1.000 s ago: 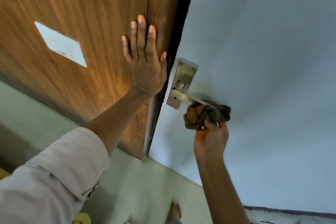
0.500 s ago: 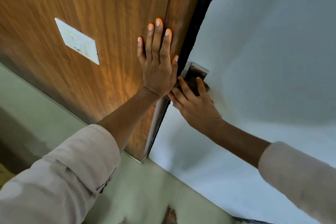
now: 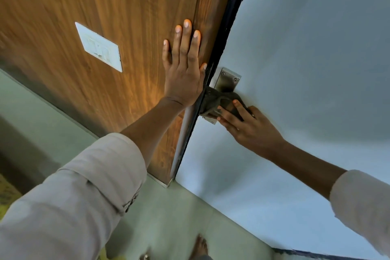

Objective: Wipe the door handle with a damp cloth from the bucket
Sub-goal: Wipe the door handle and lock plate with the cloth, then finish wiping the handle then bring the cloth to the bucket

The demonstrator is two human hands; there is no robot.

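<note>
A steel handle plate [image 3: 228,80] is screwed to the pale blue door [image 3: 306,59] near its dark edge. A dark brownish cloth [image 3: 219,99] covers the plate's lower half and hides the lever. My right hand [image 3: 249,126] presses the cloth against the plate with its fingers spread over it. My left hand [image 3: 183,69] lies flat, fingers apart, on the brown wooden panel [image 3: 105,6] just left of the door edge. No bucket shows in this view.
A white switch plate [image 3: 99,47] is set in the wooden panel to the left. Greenish floor tiles [image 3: 173,217] lie below, with a bare foot [image 3: 199,248] at the bottom edge. Both my sleeves are light grey.
My right hand has slid down the plate and now presses the cloth on its lower half, so the plate's top with two screws shows. The left hand stays flat on the wood.
</note>
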